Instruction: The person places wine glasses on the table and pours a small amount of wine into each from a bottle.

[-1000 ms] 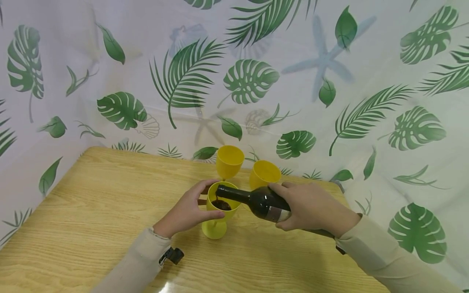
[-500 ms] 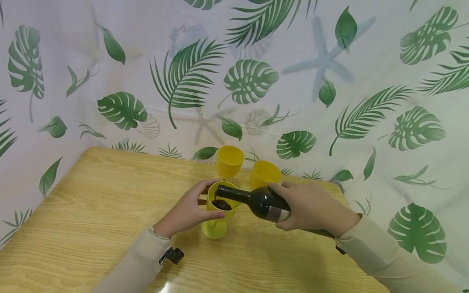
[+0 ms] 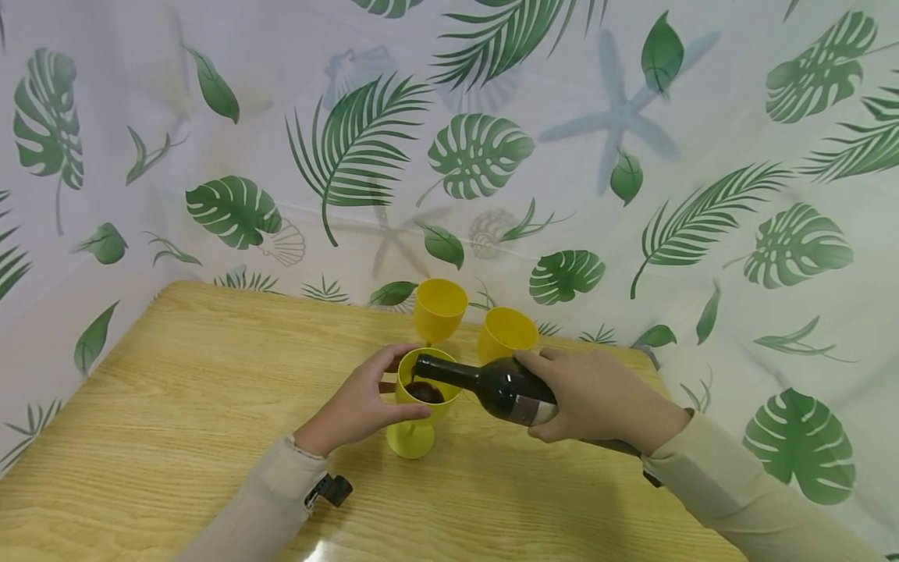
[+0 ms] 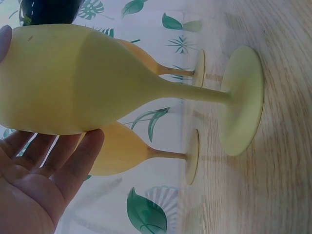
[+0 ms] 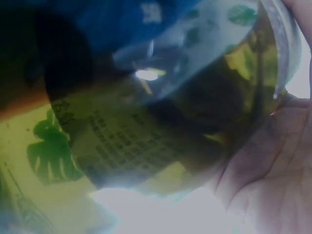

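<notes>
Dark liquid [image 3: 425,393] runs from the bottle [image 3: 499,388] into the near goblet [image 4: 83,80]

Very little has changed over the last second: both hands and the bottle keep the same pose, and a thin stream still falls from the bottle's mouth. No clear rise in the liquid shows, but the pour looks to be in mid-course.

The near goblet seems to stand upright on the table [image 3: 197,390], its foot flat. From it, the left hand [image 3: 354,410] lies at 8 to 9 o'clock, gripping the bowl between the thumb on the near side and slightly spread fingers on the far side. The tilted bottle comes in from 3 o'clock; whether its neck touches the rim, I cannot tell. The right hand [image 3: 593,394] grips the bottle's body, fingers curled round it; those underneath are hidden, and the right wrist view is blurred.

A rear goblet [image 3: 440,318] is at 12 o'clock, a second rear goblet [image 3: 507,334] at 2 o'clock, set apart from each other. The table has a pale wood grain. Behind and along both sides hangs a white cloth [image 3: 506,234] printed with green leaves, faint shells and starfish.
</notes>
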Motion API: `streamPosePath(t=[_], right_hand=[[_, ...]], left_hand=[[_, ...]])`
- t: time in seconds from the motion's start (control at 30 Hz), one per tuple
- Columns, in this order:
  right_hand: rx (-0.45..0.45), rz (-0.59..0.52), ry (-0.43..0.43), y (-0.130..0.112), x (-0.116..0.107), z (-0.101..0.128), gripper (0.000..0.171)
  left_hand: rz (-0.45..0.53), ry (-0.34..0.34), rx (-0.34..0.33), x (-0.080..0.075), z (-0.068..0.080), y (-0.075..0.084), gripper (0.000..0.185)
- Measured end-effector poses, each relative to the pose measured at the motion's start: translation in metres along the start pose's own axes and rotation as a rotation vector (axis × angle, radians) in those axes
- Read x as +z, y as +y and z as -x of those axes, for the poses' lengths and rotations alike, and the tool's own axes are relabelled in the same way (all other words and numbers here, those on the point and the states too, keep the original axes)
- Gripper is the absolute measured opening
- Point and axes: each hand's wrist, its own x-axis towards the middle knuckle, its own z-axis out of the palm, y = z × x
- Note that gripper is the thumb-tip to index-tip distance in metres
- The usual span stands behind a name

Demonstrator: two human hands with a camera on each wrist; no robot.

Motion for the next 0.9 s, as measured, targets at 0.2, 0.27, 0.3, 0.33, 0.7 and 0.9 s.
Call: streamPosePath(t=[0.2, 0.27, 0.3, 0.33, 0.7, 0.9], right_hand=[[-0.004, 0.009, 0.004, 0.0001, -0.0002, -0.0001, 0.086], [-0.005, 0.01, 0.005, 0.0003, -0.0001, -0.0003, 0.086], [-0.004, 0.01, 0.006, 0.0004, -0.0001, -0.0003, 0.085], [-0.004, 0.009, 0.006, 0.0004, -0.0002, -0.0003, 0.085], [0.001, 0.011, -0.009, -0.0011, -0.002, 0.0007, 0.087], [0.003, 0.007, -0.01, -0.0015, -0.0016, 0.0018, 0.087]], left_hand=[[-0.006, 0.002, 0.005, -0.0005, 0.0004, 0.0007, 0.086], [-0.01, 0.002, 0.01, -0.0005, 0.0, 0.0004, 0.087], [-0.011, 0.002, 0.009, -0.0006, -0.0001, 0.0005, 0.087], [-0.01, 0.002, 0.008, -0.0006, -0.0003, 0.0004, 0.087], [0.002, -0.002, 0.013, -0.0006, 0.0001, 0.0003, 0.087], [0.007, -0.005, 0.01, -0.0003, 0.0005, 0.0006, 0.083]])
